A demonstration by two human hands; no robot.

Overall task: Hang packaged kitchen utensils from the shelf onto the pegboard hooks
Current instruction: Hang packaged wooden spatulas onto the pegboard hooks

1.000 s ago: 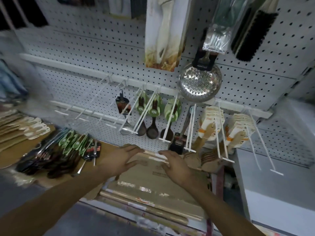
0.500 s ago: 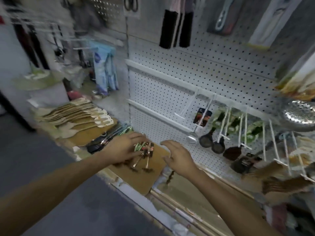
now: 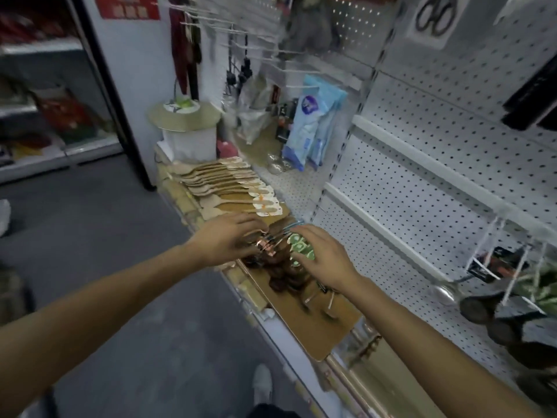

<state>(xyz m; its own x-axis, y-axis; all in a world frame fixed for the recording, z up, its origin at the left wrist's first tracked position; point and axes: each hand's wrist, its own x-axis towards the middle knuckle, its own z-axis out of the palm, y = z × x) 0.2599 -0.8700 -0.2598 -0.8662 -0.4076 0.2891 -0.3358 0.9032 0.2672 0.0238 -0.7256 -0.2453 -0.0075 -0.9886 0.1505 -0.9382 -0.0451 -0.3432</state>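
Both hands are down on a pile of packaged utensils [image 3: 281, 262] that lies on the brown board [image 3: 313, 324] on the shelf [image 3: 289, 351]. The left hand [image 3: 227, 241] lies on the left side of the pile, fingers curled round shiny handles with copper-coloured ends. The right hand [image 3: 324, 254] covers the right side of the pile, fingers bent over the green header cards [image 3: 300, 245]; whether it grips them or only rests on them cannot be told. Dark spoon bowls show between and below the hands. Left of the pile, on the same shelf, a row of wooden spatulas [image 3: 224, 188] lies fanned out. Right of the pile rises the pegboard [image 3: 437, 164], and on its hooks [image 3: 494, 239] at the far right a few dark utensils with green cards [image 3: 512, 300] hang, blurred.
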